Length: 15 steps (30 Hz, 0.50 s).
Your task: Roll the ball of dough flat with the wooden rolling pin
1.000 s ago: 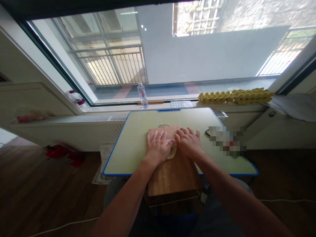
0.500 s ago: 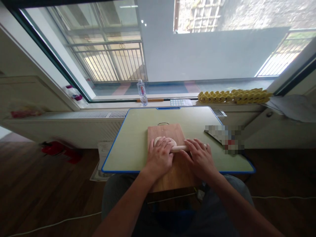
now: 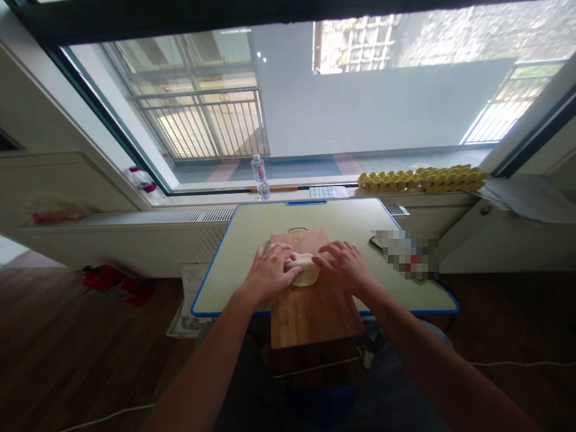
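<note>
A pale flat piece of dough lies on the wooden cutting board. Across the top of the dough runs a light wooden rolling pin, its middle showing between my hands. My left hand curls over its left end, with the thumb along the near side of the dough. Over the right end, my right hand is closed from above, fingers bent. Both ends of the pin are hidden under the hands.
The board's near end juts past the blue-edged folding table. A blurred-out item lies on the table's right. A plastic bottle, a paper sheet and yellow egg trays line the windowsill.
The rolling pin has moved left, from beside the dough to on top of it. My left hand has gone from the dough to the pin's left end; my right hand has shifted left.
</note>
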### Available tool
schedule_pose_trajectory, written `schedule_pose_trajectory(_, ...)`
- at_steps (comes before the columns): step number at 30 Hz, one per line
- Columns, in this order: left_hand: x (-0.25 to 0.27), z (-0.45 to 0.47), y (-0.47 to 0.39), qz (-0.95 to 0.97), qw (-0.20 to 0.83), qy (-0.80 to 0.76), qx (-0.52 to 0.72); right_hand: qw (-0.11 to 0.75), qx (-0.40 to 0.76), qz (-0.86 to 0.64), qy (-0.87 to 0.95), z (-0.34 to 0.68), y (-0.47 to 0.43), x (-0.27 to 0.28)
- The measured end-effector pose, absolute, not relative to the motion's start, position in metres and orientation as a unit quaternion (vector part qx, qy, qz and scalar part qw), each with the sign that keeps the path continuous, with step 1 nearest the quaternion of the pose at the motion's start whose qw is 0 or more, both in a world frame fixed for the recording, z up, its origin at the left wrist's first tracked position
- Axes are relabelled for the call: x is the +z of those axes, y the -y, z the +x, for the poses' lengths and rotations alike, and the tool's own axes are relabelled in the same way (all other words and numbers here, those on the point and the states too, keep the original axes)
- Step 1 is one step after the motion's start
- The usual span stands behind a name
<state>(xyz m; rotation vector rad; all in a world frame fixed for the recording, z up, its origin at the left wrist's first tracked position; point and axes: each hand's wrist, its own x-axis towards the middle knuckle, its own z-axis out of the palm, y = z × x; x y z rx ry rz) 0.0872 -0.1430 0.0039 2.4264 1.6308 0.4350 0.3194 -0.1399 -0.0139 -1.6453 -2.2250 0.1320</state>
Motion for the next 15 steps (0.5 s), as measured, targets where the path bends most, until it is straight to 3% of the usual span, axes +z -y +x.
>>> schedule_pose_trajectory(6,0.0,0.119,0.096,0.741,0.045,-0.652,0.151,0.125,0.022,-0.653,0.747,0.304,0.105,-0.011)
schedule_pose_trajectory(15,-0.013,0.124,0.064,0.728,0.053,-0.673,0.115,0.1,0.065,-0.679,0.725,0.302,0.079,-0.017)
